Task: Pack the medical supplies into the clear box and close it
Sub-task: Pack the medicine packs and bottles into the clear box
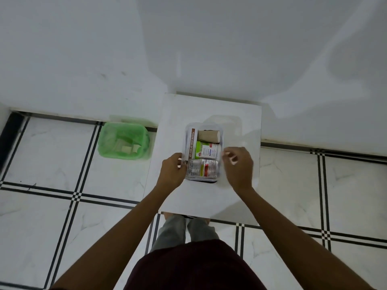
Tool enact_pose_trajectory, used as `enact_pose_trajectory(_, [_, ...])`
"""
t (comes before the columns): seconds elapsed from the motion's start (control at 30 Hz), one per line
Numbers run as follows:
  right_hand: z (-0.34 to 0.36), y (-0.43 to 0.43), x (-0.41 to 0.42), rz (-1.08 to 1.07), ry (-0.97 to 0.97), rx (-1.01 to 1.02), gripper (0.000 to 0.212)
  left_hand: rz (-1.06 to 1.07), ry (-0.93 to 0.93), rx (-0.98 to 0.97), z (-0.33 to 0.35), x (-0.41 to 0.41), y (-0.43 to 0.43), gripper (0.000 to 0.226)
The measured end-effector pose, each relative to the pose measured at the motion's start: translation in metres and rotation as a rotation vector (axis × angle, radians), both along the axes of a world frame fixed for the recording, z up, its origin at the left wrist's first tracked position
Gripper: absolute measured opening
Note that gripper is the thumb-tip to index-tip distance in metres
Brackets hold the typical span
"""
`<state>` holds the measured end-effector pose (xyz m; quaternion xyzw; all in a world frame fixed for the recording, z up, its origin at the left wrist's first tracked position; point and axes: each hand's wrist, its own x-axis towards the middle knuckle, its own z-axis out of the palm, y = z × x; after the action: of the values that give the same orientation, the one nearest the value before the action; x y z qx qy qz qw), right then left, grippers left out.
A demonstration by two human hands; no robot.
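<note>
Clear box (187,130) sits mid-table on the white table (240,197), no lid on top that I can make out. Inside: povidone-iodine ointment carton (192,142) along the left wall, tan bandage roll (209,136) at the far end, green-and-white packet (207,150) in the middle, clear bottle (202,169) at the near end.

Left hand (172,171): fingers curled against the box's left wall near the bottle, touching it, looks like a steadying hold.

Right hand (237,164): just beside the right wall, fingers loosely bent and blurred; can't tell if it pinches anything.

Green-lined bin (124,141) on the floor to the left, well apart.
</note>
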<state>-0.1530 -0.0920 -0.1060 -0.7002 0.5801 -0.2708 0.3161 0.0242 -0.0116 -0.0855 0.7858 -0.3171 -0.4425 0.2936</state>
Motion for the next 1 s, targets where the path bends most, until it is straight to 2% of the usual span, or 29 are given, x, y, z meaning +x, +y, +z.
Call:
enact_pose_trajectory(0.03, [0.0, -0.002, -0.005, -0.118, -0.03, 0.091, 0.01, 0.011, -0.003, -0.009, 0.002, 0.002, 0.001, 0.026])
enact_pose_trajectory(0.1, [-0.008, -0.007, -0.014, -0.203, 0.064, 0.323, 0.016, 0.051, -0.004, -0.026, 0.007, 0.007, 0.005, 0.026])
enact_pose_trajectory(0.2, [-0.026, -0.01, -0.011, -0.125, 0.16, 0.62, 0.031, 0.089, -0.021, -0.076, 0.015, 0.017, 0.012, 0.026])
enact_pose_trajectory(0.27, [-0.036, -0.01, 0.001, -0.098, 0.173, 0.705, 0.05, 0.1, -0.047, -0.111, 0.02, 0.025, 0.014, 0.025])
enact_pose_trajectory(0.3, [-0.042, -0.009, 0.007, -0.104, 0.21, 0.721, 0.052, 0.106, -0.056, -0.12, 0.02, 0.029, 0.013, 0.025])
enact_pose_trajectory(0.4, [-0.054, -0.006, 0.016, -0.085, 0.374, 0.733, 0.041, 0.11, -0.068, -0.114, 0.019, 0.037, 0.012, 0.025])
enact_pose_trajectory(0.47, [-0.058, -0.01, 0.014, -0.07, 0.361, 0.764, 0.039, 0.107, -0.078, -0.111, 0.016, 0.038, 0.012, 0.026])
enact_pose_trajectory(0.53, [-0.057, -0.017, 0.005, -0.049, 0.274, 0.819, 0.034, 0.103, -0.09, -0.12, 0.013, 0.036, 0.013, 0.027])
enact_pose_trajectory(0.6, [-0.045, -0.022, -0.009, -0.122, 0.088, 0.915, 0.019, 0.1, -0.083, -0.124, 0.011, 0.034, 0.013, 0.027])
enact_pose_trajectory(0.7, [-0.012, -0.031, -0.033, -0.219, -0.13, 0.967, 0.012, 0.102, -0.056, -0.123, 0.004, 0.03, 0.012, 0.027])
enact_pose_trajectory(0.83, [0.034, -0.046, -0.054, -0.136, -0.188, 1.013, 0.034, 0.091, -0.024, -0.109, -0.007, 0.023, 0.005, 0.027])
enact_pose_trajectory(0.9, [0.049, -0.052, -0.049, -0.046, -0.137, 0.968, 0.024, 0.086, -0.004, -0.088, -0.012, 0.018, 0.001, 0.027])
enact_pose_trajectory(0.97, [0.057, -0.053, -0.034, -0.034, -0.099, 0.801, 0.007, 0.075, 0.008, -0.079, -0.016, 0.014, -0.002, 0.027])
enact_pose_trajectory(1.0, [0.059, -0.051, -0.024, -0.024, -0.046, 0.673, 0.008, 0.066, 0.011, -0.084, -0.018, 0.013, -0.003, 0.027])
